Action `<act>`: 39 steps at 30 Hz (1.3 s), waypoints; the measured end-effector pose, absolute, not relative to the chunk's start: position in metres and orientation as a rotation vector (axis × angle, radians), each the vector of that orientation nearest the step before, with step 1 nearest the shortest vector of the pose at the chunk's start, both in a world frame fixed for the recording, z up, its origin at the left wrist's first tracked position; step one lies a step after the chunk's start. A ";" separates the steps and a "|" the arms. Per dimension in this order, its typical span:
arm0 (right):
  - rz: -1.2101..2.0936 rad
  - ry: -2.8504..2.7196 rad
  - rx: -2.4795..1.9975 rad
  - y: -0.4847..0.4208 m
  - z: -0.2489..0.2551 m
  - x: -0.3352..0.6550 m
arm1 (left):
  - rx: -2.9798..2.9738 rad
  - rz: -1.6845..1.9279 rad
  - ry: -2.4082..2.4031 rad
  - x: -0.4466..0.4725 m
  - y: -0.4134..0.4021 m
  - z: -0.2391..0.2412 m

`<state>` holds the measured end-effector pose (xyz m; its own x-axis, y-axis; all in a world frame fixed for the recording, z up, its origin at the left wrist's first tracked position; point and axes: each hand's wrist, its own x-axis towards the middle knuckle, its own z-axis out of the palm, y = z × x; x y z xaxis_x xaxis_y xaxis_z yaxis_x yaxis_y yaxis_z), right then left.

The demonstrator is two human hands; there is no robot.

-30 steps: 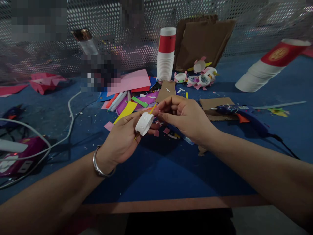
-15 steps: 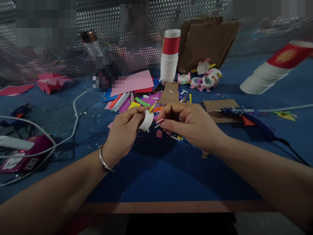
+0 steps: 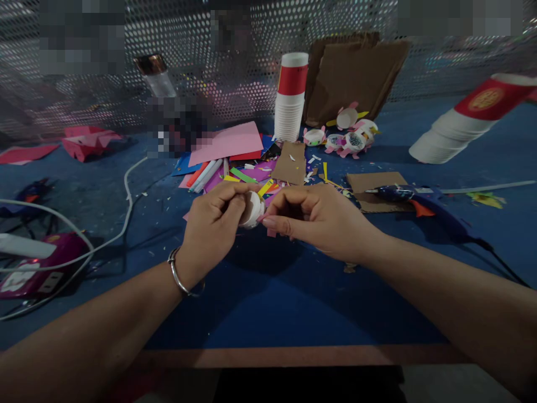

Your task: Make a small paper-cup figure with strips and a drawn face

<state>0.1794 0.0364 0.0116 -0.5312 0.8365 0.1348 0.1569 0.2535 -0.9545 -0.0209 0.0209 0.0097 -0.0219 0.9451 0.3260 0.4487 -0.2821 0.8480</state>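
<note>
My left hand (image 3: 213,224) is closed round a small white paper cup bottom (image 3: 253,209), held just above the blue table. A thin yellow strip (image 3: 265,188) sticks up from the cup's top edge. My right hand (image 3: 312,215) is curled, thumb and fingertips pinched against the cup's right side; whether it holds a small paper piece is hidden. A silver bangle sits on my left wrist.
Coloured paper scraps (image 3: 235,168) and pens lie behind my hands. A blue glue gun (image 3: 419,198) rests on cardboard at right. Stacked red-and-white cups (image 3: 291,98) stand at the back, another stack (image 3: 465,120) lies at far right. Finished cup crafts (image 3: 348,137) sit near brown cardboard. White cables (image 3: 121,212) run left.
My left hand has turned the white cup inward and closed more tightly round it. My right hand has moved in until its fingertips meet the cup.
</note>
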 end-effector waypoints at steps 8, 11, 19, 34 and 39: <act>1.274 -1.899 -0.896 0.037 0.013 0.180 | 1.869 1.265 1.412 -0.024 0.022 0.009; 1.282 -1.903 -0.908 0.036 0.013 0.181 | 1.947 1.258 1.408 -0.025 0.022 0.009; 1.288 -1.883 -0.917 0.038 0.012 0.181 | 2.097 1.227 1.391 -0.028 0.021 0.008; 1.402 -1.825 -0.878 0.036 0.016 0.181 | 1.995 1.193 1.366 -0.027 0.022 0.009; 1.393 -1.811 -0.882 0.035 0.017 0.181 | 1.979 1.199 1.368 -0.026 0.022 0.010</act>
